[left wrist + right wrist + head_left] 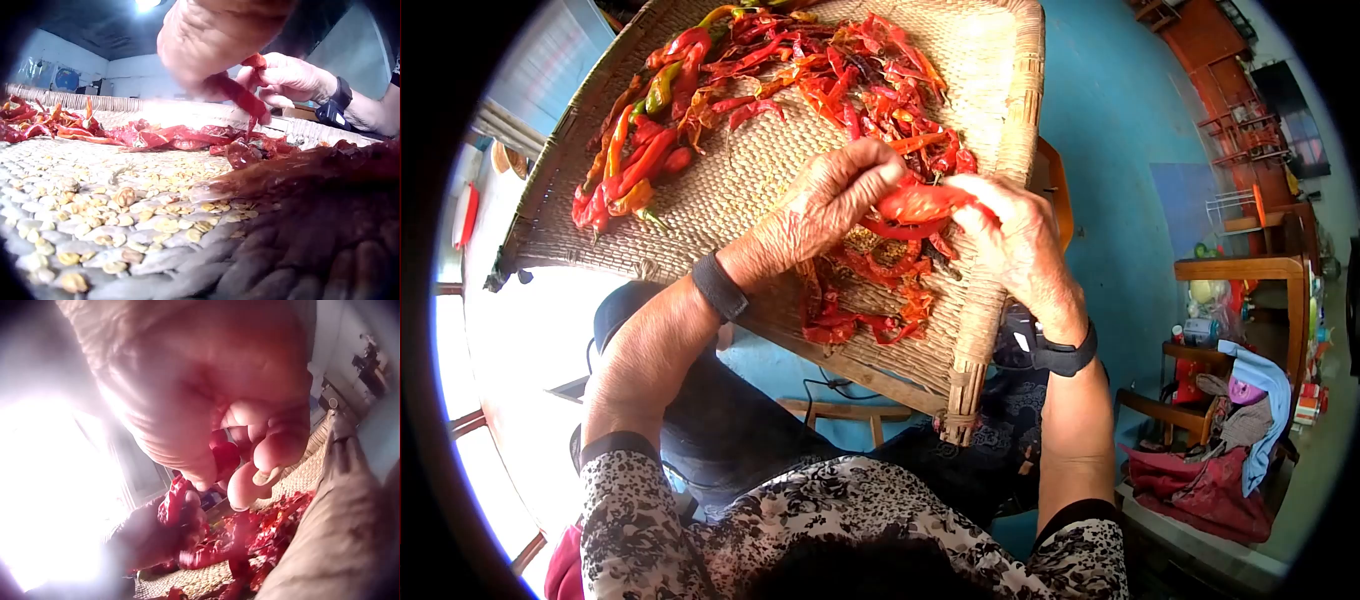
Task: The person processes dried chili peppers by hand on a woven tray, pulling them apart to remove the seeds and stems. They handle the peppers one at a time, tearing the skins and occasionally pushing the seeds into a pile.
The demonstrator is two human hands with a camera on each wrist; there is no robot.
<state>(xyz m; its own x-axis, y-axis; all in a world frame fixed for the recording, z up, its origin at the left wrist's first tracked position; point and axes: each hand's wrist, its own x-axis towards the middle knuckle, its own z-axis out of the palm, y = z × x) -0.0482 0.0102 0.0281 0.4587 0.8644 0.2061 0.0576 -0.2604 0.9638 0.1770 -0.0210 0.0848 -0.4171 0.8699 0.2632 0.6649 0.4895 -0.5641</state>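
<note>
Between both hands, over the right part of a woven basket tray [730, 205], a red chili pepper [920, 203] is stretched. The left hand [825, 200] pinches its left end between thumb and fingers. At the other end, the right hand [1020, 235] grips it with curled fingers; in the right wrist view red skin shows between thumb and fingers. Torn red chili pieces [830, 325] lie beneath the hands. Yellow seeds [165, 225] are scattered on the weave in the left wrist view.
Whole chilies [645, 160] are heaped at the tray's left, split ones [890, 80] towards its far side. The tray's thick bound rim [980, 340] runs beside the right forearm. A wooden chair [1240, 270] with bags and cloths stands at the right.
</note>
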